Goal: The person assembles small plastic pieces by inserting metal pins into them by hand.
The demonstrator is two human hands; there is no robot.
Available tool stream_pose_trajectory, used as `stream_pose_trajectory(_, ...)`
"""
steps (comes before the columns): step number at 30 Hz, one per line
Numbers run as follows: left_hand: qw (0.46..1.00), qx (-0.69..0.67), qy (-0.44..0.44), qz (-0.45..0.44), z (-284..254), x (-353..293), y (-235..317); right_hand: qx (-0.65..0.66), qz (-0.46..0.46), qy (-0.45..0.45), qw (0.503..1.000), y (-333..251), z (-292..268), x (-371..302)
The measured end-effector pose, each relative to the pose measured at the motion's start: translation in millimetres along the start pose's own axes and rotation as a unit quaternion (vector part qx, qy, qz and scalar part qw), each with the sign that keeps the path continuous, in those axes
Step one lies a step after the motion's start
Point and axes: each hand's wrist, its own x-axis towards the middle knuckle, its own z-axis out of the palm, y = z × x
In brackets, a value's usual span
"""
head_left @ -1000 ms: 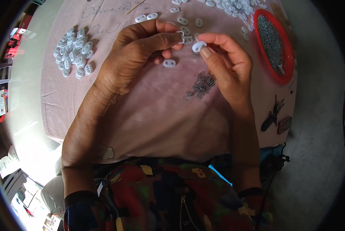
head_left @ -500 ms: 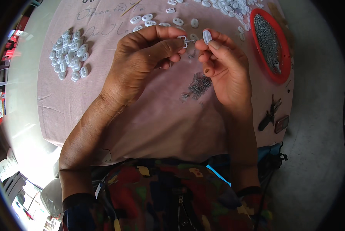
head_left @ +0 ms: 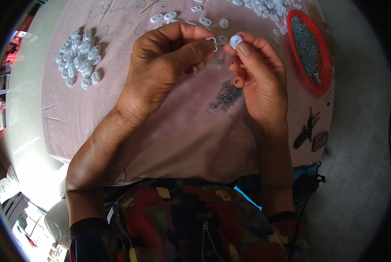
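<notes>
Between the thumb and fingers of my left hand (head_left: 158, 65) is a white plastic cord-lock piece (head_left: 213, 42) with holes, partly covered by the fingertips. A small metal spring (head_left: 221, 43) sticks out of it toward my right hand (head_left: 265, 72). That hand is closed in a pinch on a rounded white plastic piece (head_left: 236, 41), its smooth face showing. The spring's far end lies by the right fingertips; whether it touches the rounded piece I cannot tell. Below the hands, a heap of loose springs (head_left: 229, 97) lies on the pink cloth (head_left: 182, 139).
Left of my hands is a pile of white two-hole oval pieces (head_left: 78, 59). More white pieces (head_left: 267, 8) lie scattered at the far side. At right stand a red tray (head_left: 320, 89) full of springs, a dark key bunch (head_left: 308, 129) and a small dark-red device (head_left: 320, 141).
The rounded white piece in my right fingers has turned from nearly edge-on to show its face. My left hand still holds its piece and spring, with both hands close together.
</notes>
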Motion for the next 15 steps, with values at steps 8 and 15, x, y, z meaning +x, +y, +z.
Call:
stream_pose_trajectory(8, 1.0, -0.018, 0.011, -0.009, 1, 1, 0, 0.148, 0.021, -0.075, 0.986, -3, -9, 5)
stream_pose_trajectory(15, 1.0, -0.008, -0.004, -0.011, 0, -1, 1, 0.128, 0.009, -0.101, 0.987, -1, -12, 5)
